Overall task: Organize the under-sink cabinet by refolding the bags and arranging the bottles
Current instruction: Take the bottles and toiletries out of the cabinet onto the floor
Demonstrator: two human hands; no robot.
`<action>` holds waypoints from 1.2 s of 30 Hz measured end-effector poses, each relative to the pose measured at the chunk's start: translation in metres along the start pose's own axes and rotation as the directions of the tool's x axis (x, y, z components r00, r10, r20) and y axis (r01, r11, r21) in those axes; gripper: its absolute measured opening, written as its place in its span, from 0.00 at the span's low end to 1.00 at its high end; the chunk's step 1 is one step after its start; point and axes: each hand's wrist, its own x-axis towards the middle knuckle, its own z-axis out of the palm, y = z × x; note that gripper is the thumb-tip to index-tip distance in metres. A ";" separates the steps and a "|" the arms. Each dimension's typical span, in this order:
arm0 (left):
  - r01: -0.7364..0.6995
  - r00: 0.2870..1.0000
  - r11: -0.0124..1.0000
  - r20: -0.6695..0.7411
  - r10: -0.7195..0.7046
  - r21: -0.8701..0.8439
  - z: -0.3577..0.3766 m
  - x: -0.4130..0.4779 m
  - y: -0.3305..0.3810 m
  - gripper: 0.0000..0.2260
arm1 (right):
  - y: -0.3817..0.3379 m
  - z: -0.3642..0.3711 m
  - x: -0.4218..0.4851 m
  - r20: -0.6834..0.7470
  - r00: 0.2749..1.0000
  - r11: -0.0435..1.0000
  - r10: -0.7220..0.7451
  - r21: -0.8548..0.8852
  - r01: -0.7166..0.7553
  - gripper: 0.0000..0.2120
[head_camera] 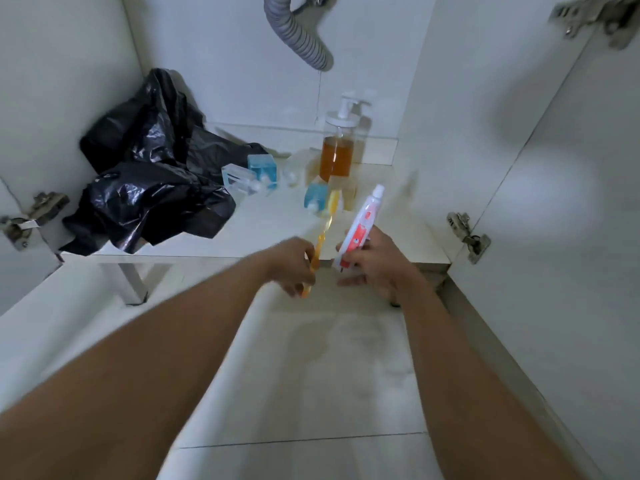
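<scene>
Left hand (294, 263) grips toothbrush (323, 233); right hand (379, 263) toothpaste (360, 228).

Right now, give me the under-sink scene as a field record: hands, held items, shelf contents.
left hand: shut on translucent orange toothbrush, bristle end pointing into the cabinet
right hand: shut on white-and-red toothpaste tube, cap end up
bags: crumpled black plastic bags, unfolded, left side of white cabinet shelf
upright bottle: clear pump bottle of amber liquid, standing at the back
small bottles: small blue and clear bottles, scattered mid-shelf, blurred
overhead: grey corrugated drain hose

No legible txt; toothpaste tube (360, 226) print blurred
</scene>
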 end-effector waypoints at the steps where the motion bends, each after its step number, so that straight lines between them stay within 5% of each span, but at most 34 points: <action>1: 0.011 0.999 0.998 0.036 -0.009 -0.058 0.023 -0.006 -0.012 0.08 | 0.016 -0.002 -0.009 -0.013 1.000 1.000 0.026 -0.007 -0.026 0.14; 6: 0.215 0.975 0.957 0.091 -0.201 -0.196 0.112 -0.027 -0.091 0.13 | 0.099 -0.001 -0.040 -0.073 0.984 0.940 0.161 -0.292 -0.176 0.04; 11: 0.354 0.935 0.917 0.073 -0.346 -0.185 0.155 -0.034 -0.122 0.18 | 0.162 0.028 -0.048 -0.078 0.945 0.818 0.318 -0.481 -0.315 0.24; 19: 0.383 0.923 0.923 0.043 -0.382 -0.020 0.184 -0.030 -0.122 0.16 | 0.186 0.054 -0.048 -0.108 0.925 0.552 0.365 -0.775 -0.309 0.25; 21: 0.376 0.925 0.926 0.043 -0.377 0.012 0.190 -0.028 -0.124 0.18 | 0.189 0.054 -0.044 -0.106 0.929 0.521 0.353 -0.803 -0.290 0.31; 27: 0.350 0.934 0.937 0.069 -0.349 0.004 0.199 -0.014 -0.121 0.18 | 0.202 0.055 -0.037 -0.130 0.961 0.513 0.242 -0.824 -0.241 0.23; 31: 0.343 0.936 0.939 0.077 -0.343 0.016 0.199 -0.010 -0.117 0.18 | 0.203 0.058 -0.035 -0.231 0.941 0.565 0.247 -0.755 -0.333 0.31; 36: 0.338 0.935 0.936 0.075 -0.346 0.095 0.194 -0.009 -0.114 0.21 | 0.189 0.052 -0.036 -0.283 0.940 0.539 0.189 -0.770 -0.341 0.15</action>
